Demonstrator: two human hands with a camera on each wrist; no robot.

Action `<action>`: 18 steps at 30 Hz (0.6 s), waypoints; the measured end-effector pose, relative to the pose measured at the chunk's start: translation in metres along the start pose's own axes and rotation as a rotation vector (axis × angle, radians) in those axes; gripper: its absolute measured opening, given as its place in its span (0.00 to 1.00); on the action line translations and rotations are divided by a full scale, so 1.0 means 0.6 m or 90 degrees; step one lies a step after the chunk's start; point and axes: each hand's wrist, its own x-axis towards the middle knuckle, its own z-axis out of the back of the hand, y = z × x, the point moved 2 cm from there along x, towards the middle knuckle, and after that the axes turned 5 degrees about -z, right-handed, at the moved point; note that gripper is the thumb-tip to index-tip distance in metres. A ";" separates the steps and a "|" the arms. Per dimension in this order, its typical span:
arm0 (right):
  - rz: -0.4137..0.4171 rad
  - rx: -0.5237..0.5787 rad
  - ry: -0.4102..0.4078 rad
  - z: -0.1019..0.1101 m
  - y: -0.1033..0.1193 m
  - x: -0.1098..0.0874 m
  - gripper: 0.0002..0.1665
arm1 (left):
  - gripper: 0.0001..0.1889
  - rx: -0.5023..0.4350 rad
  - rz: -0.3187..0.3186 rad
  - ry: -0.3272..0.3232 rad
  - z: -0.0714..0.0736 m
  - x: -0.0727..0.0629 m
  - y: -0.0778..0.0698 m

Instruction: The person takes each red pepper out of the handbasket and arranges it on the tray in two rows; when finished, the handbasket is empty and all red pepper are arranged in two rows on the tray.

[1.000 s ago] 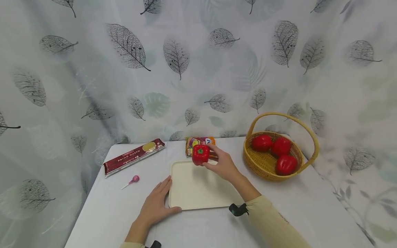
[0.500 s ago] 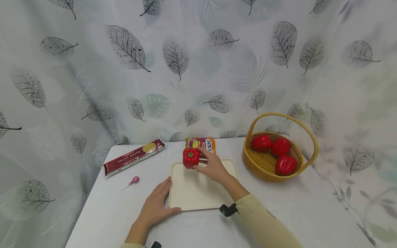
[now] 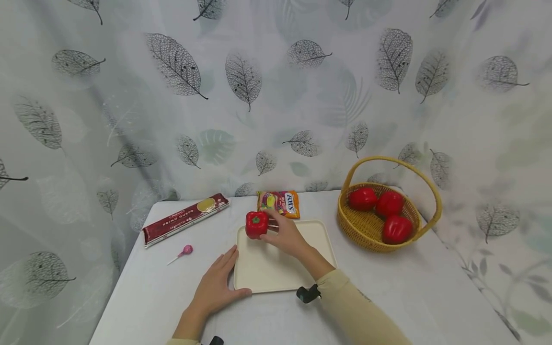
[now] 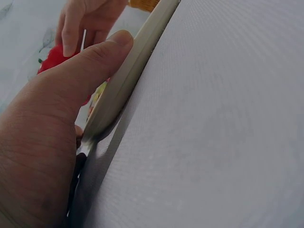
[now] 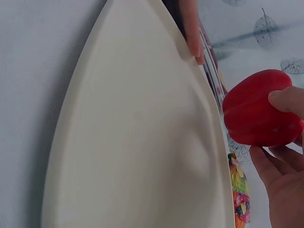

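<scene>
My right hand (image 3: 288, 237) holds a red bell pepper (image 3: 256, 225) with a green stem, pinched between thumb and fingers. The pepper hangs over the far left part of a cream rectangular tray (image 3: 284, 275); the right wrist view shows a gap between the pepper (image 5: 256, 109) and the tray. My left hand (image 3: 215, 283) rests at the tray's near left corner. Its fingers lie straight along the left edge, and its thumb (image 4: 102, 57) touches the near rim.
A wicker basket (image 3: 358, 235) with a tall handle stands right of the tray, holding 3 red peppers (image 3: 396, 229). Behind the tray lies an orange Fox's sweet bag (image 3: 286, 203). At left are a dark red Primo Gusto packet (image 3: 185, 219) and a pink lollipop (image 3: 187, 249).
My right hand has carried the bell pepper leftward and slightly nearer over the tray, uncovering more of the sweet bag. The left hand has stayed in place.
</scene>
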 end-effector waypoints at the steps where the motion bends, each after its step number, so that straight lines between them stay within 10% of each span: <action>1: -0.001 0.001 0.002 -0.003 -0.001 0.001 0.45 | 0.66 -0.001 0.000 0.000 0.000 0.000 0.000; 18: -0.027 0.010 0.028 -0.025 -0.019 0.006 0.49 | 0.65 0.008 -0.004 -0.003 0.001 0.000 0.001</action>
